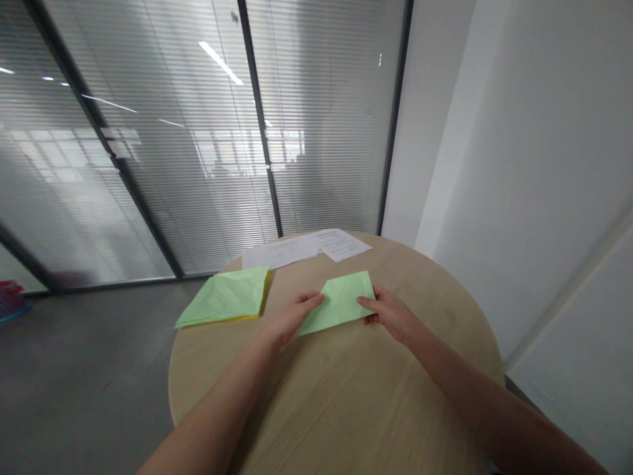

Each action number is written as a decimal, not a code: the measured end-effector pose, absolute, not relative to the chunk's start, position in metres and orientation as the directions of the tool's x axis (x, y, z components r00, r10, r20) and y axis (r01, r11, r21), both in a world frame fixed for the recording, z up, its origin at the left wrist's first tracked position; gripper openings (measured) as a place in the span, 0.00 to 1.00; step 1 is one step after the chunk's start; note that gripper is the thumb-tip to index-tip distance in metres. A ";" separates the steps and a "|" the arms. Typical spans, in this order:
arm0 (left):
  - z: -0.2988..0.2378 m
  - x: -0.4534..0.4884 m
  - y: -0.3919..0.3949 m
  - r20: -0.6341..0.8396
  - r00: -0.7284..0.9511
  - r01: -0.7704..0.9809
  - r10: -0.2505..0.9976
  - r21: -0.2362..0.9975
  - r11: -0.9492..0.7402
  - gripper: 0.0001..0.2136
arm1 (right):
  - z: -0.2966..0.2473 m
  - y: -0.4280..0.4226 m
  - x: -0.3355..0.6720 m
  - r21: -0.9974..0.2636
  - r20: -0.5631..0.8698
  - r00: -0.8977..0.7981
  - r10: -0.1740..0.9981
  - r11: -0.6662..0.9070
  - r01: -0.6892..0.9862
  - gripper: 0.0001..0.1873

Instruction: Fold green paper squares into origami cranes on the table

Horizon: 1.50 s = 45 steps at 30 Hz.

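Observation:
Between my two hands is a light green sheet of paper point(341, 300), folded, with a slanted corner at its upper left. My left hand point(291, 318) pinches its left side, thumb on top and the other fingers mostly hidden beneath. At the right edge my right hand point(388, 311) grips the paper, thumb on top and fingertips showing under it. The folded paper is just over the wooden table; whether it touches the top I cannot tell.
A stack of green and yellow paper point(227, 297) lies at the left edge of the round table point(346, 396), partly overhanging. Printed white sheets point(341, 244) lie at the back. Beyond stands a glass partition with blinds point(326, 132); a white wall point(544, 165) rises at the right.

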<state>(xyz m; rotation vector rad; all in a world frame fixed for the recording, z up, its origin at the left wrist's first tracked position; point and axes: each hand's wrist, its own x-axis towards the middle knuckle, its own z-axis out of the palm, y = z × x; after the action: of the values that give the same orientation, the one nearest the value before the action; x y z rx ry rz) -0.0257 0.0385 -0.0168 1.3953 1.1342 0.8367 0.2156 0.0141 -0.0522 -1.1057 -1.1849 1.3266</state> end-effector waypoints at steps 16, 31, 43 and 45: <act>-0.032 -0.011 0.034 -0.167 0.451 0.179 0.876 0.979 0.095 0.13 | -0.053 0.011 0.209 -0.914 0.171 0.024 0.985 0.149 0.378 0.15; -0.027 -0.007 0.032 -0.169 0.231 -0.018 0.958 0.984 0.178 0.16 | -0.038 -0.012 0.208 -0.493 0.553 -0.379 0.742 0.658 0.569 0.34; -0.034 -0.007 0.038 -0.140 0.267 0.008 0.954 0.990 0.143 0.16 | -0.040 -0.016 0.204 -0.409 0.468 -0.484 0.739 0.667 0.623 0.31; -0.035 -0.010 0.040 -0.119 0.280 0.062 0.953 0.992 0.106 0.16 | -0.041 -0.015 0.207 -0.433 0.454 -0.497 0.739 0.671 0.602 0.28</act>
<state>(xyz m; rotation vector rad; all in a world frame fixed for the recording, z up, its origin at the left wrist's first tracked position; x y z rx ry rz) -0.0099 0.0400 -0.0352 1.2811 1.0801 0.8924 0.2066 -0.0150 -0.0407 -1.0297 -2.2617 0.2881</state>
